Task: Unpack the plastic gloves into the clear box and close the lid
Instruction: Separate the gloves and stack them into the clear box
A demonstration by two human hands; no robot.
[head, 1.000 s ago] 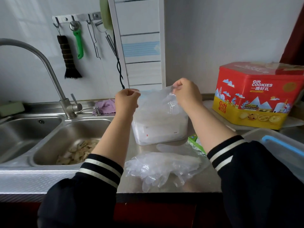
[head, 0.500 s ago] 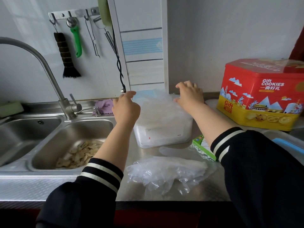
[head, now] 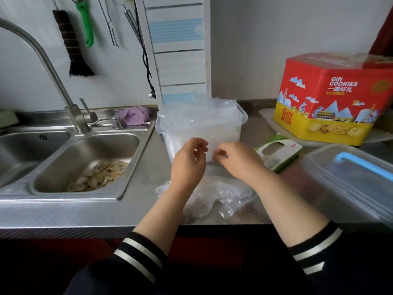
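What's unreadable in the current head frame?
- Lid of the clear box: none identifiable; gloves stuffed in the box pile above the rim.
- Left hand and right hand: fingers curled in front of the box, whether they pinch plastic is unclear.
- Loose glove pile: partly behind both forearms.
- Blue-handled container: cut off by the right edge.

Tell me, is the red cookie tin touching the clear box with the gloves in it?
Apart. In the head view, bare counter runs between the clear box and the red cookie tin.
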